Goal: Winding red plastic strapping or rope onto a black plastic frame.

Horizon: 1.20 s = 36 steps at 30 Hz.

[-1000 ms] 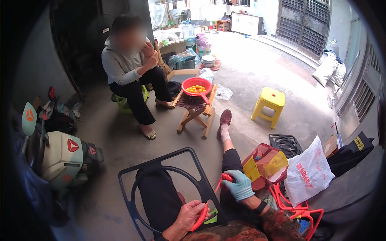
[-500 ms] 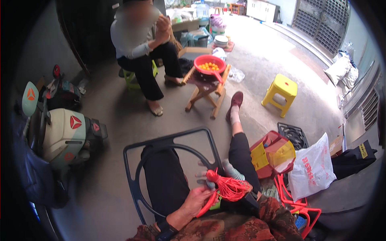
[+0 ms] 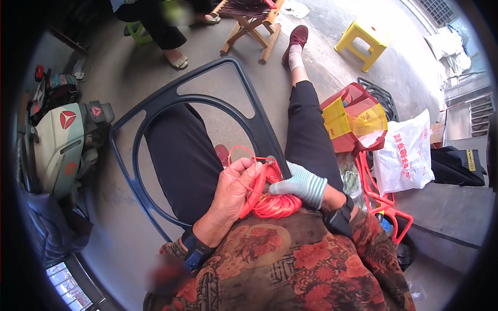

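Observation:
Across my lap lies a dark grey plastic frame with a round ring inside it. A stretch of the ring near me is closely wound with red cord, and a loose bundle of red cord hangs beside it. My left hand, bare, pinches the red cord at the wound stretch, where a thin loop rises above the fingers. In a striped pale glove, my right hand closes around the frame's near right corner, its thumb against the bundle. Its other fingertips are hidden.
At my right are a red and yellow bag, a white plastic sack and a red frame. Ahead stand a yellow stool and a wooden folding stool, near a seated person's legs. A scooter is at left.
My view has tipped down towards my lap. My left hand has moved from under the hanging cord bundle to a pinch higher up. The bundle now lies lower, beside the gloved right hand.

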Motion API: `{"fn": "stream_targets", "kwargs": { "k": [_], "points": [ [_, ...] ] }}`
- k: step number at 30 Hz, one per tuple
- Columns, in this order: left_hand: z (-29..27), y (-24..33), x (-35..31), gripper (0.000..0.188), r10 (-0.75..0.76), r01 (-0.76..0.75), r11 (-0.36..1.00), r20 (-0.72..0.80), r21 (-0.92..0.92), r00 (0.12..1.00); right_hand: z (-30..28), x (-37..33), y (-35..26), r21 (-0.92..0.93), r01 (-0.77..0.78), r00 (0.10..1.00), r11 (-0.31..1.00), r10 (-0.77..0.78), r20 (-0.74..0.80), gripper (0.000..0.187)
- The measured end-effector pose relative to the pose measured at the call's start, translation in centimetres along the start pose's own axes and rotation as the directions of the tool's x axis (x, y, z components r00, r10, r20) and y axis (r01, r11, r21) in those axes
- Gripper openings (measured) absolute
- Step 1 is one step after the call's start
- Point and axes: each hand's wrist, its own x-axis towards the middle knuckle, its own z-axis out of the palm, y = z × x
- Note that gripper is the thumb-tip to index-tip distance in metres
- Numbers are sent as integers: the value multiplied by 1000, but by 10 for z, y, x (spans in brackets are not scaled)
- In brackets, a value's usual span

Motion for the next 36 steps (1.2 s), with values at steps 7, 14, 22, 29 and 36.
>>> {"fn": "stream_targets", "kwargs": {
  "k": [7,14,22,29,36],
  "points": [
    [-9,-2,-1,13,-78,81,996,85,-31,993,-70,-12,16,674,261,958,691,-97,-271,40],
    [-3,1,1,18,-122,125,992,101,-20,987,-113,-65,-5,141,187,961,972,-151,-231,36],
    [-8,11,-2,21,-110,116,991,73,-72,991,-148,-77,13,-626,-49,832,779,-315,-458,41],
    [-7,3,-11,19,-73,68,995,61,72,995,-109,-39,-16,-872,5,612,490,-691,-385,35],
    [-2,-2,-10,18,-209,210,978,199,13,957,-28,61,-17,-307,413,678,858,-514,-525,31]
  ]
}}
